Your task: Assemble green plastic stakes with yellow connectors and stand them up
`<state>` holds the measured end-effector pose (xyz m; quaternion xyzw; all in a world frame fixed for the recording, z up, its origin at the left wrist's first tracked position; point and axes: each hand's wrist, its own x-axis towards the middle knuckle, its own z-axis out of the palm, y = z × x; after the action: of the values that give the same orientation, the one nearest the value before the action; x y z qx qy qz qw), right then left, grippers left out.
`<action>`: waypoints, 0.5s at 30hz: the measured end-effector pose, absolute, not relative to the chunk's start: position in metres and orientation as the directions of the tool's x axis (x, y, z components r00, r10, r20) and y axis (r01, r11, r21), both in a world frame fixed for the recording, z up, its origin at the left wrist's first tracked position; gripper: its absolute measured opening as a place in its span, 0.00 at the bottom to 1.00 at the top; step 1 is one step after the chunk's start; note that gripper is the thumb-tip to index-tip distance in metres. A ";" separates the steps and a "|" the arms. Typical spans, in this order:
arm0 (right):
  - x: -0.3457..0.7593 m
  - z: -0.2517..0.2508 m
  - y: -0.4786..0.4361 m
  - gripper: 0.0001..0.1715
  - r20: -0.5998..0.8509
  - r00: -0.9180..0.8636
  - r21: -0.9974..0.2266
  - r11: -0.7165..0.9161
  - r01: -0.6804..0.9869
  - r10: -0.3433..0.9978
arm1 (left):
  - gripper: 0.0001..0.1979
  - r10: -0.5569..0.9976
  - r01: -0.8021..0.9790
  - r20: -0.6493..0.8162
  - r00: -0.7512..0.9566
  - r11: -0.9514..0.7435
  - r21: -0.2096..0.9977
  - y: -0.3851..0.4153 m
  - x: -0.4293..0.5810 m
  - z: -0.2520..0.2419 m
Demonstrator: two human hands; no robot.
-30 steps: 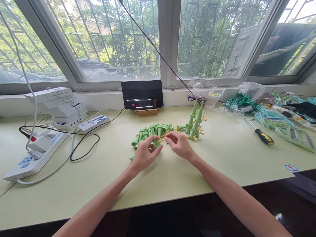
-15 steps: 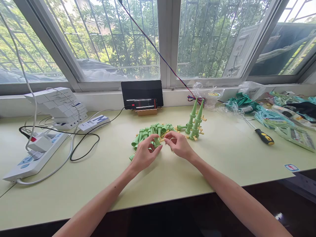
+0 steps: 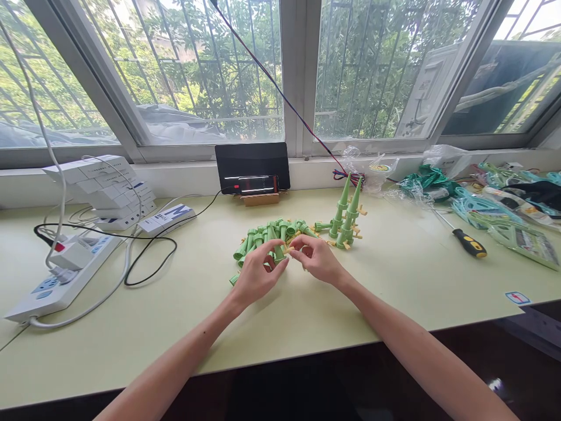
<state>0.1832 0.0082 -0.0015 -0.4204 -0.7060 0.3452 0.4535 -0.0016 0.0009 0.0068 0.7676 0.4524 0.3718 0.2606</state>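
Near the middle of the frame, a green spike (image 3: 277, 251) sits between the curled thumb and fingers of the left hand (image 3: 260, 269), which grasps it with the tip up, probably to steady it. At its right side, the right hand (image 3: 319, 257) pinches a small yellow piece (image 3: 288, 250) by its fingertips, a hold that likely suits so slight a part; whether it touches the spike is hidden. Just behind lies a heap of green parts (image 3: 250, 241), seemingly kept within easy reach. Right of centre, two green cones (image 3: 349, 219) with yellow side pieces stand upright on their wide ends, apparently set aside from the heap. Further back, at upper centre, a cardboard stand (image 3: 260, 200) appears to prop a dark tablet (image 3: 253, 159).
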 end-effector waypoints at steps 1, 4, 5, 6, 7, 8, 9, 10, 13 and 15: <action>0.183 -0.002 0.008 0.10 0.351 -0.239 -0.867 0.411 0.281 0.905 | 0.17 0.886 0.500 0.339 0.316 -0.459 0.734 0.001 -0.002 0.006; 0.183 -0.002 0.009 0.10 0.356 -0.253 -0.863 0.420 0.282 0.900 | 0.16 0.882 0.502 0.345 0.322 -0.468 0.727 0.000 -0.002 0.006; 0.183 -0.002 0.010 0.10 0.357 -0.257 -0.861 0.423 0.282 0.898 | 0.17 0.881 0.504 0.345 0.323 -0.469 0.726 0.000 -0.002 0.007; 0.183 -0.003 0.010 0.09 0.357 -0.260 -0.861 0.424 0.281 0.897 | 0.17 0.881 0.505 0.343 0.325 -0.468 0.725 0.000 -0.002 0.007; 0.183 -0.003 0.010 0.09 0.358 -0.262 -0.860 0.425 0.282 0.896 | 0.16 0.882 0.507 0.341 0.326 -0.467 0.724 -0.001 -0.002 0.008; 0.184 -0.003 0.010 0.09 0.357 -0.263 -0.860 0.426 0.282 0.896 | 0.16 0.882 0.508 0.339 0.327 -0.466 0.724 -0.001 -0.002 0.008; 0.184 -0.004 0.011 0.09 0.358 -0.264 -0.860 0.426 0.282 0.896 | 0.16 0.882 0.507 0.338 0.329 -0.467 0.725 -0.001 -0.002 0.008; 0.184 -0.004 0.011 0.09 0.358 -0.266 -0.859 0.427 0.282 0.895 | 0.16 0.881 0.506 0.337 0.331 -0.467 0.725 -0.001 -0.001 0.008; 0.184 -0.004 0.010 0.11 0.359 -0.267 -0.858 0.429 0.284 0.894 | 0.16 0.879 0.506 0.343 0.332 -0.472 0.722 -0.001 -0.001 0.008; 0.183 -0.003 0.010 0.12 0.359 -0.268 -0.857 0.429 0.285 0.894 | 0.16 0.875 0.505 0.351 0.333 -0.480 0.717 0.000 -0.001 0.007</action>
<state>0.1832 0.0097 -0.0032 -0.4102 -0.7188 0.3421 0.4449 -0.0014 -0.0005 0.0074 0.7771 0.4441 0.3688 0.2507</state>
